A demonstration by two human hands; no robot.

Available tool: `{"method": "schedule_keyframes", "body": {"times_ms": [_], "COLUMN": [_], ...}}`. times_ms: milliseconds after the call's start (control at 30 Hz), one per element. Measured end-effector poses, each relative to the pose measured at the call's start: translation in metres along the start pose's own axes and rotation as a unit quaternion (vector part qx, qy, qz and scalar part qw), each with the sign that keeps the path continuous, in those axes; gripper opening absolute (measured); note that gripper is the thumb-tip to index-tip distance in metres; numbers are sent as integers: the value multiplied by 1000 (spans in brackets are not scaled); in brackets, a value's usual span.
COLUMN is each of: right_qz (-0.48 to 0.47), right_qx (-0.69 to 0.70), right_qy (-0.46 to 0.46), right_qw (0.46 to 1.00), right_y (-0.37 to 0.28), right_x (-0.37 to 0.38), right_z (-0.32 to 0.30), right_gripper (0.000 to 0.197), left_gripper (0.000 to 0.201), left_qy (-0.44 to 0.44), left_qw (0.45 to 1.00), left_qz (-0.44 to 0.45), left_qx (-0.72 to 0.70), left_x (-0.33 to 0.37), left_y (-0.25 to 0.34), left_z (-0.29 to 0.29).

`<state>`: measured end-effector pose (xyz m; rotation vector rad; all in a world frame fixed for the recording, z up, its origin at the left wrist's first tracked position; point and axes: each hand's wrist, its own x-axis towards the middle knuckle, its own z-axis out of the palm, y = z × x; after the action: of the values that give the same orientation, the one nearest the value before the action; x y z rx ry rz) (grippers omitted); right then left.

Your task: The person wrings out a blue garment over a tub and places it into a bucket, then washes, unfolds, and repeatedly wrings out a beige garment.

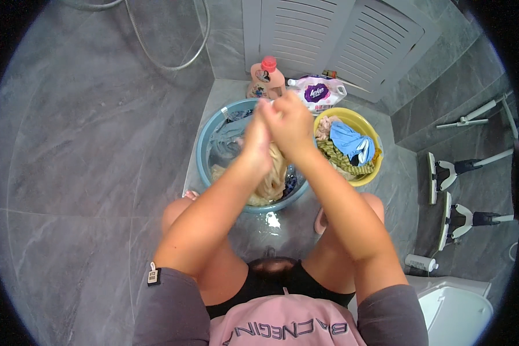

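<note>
My left hand [258,138] and my right hand [292,122] are pressed together above a round blue basin [203,151], both closed. A cream-coloured garment [275,180] hangs from between them down into the basin; the part inside my grip is hidden, and the left hand is slightly blurred. Wet clothes fill the basin, among them a grey-blue piece [228,135] on the left and a dark patterned piece [290,185] at the lower right.
Right of the basin stands a yellow tub [376,167] of clothes, with a blue garment [349,141] on top. Behind are a pink bottle with a red cap [269,78] and a white-and-pink jug [320,92]. Mop heads [446,222] lean at the right wall; a white bottle [421,263] lies nearby.
</note>
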<state>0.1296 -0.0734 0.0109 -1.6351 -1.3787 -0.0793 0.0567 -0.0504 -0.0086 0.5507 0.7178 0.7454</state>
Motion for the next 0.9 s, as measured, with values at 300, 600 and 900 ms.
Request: {"method": "schedule_keyframes", "body": {"times_ms": [300, 600, 900], "right_qz": [-112, -73, 221], "right_qx": [130, 78, 84], "right_qy": [35, -2, -78], "right_qw": [985, 994, 969], "right_y": [-23, -23, 33], "right_x": [-19, -27, 7], "right_z": [21, 29, 5], "right_gripper": [29, 34, 33], "left_gripper": [25, 31, 40], "left_qy": [-136, -191, -1], "left_qw": [988, 963, 995], "left_qz": [3, 2, -89], "left_qx": [-71, -188, -42], "left_x": [19, 27, -2], "left_y": [6, -8, -13], "left_z": [-55, -63, 4]}}
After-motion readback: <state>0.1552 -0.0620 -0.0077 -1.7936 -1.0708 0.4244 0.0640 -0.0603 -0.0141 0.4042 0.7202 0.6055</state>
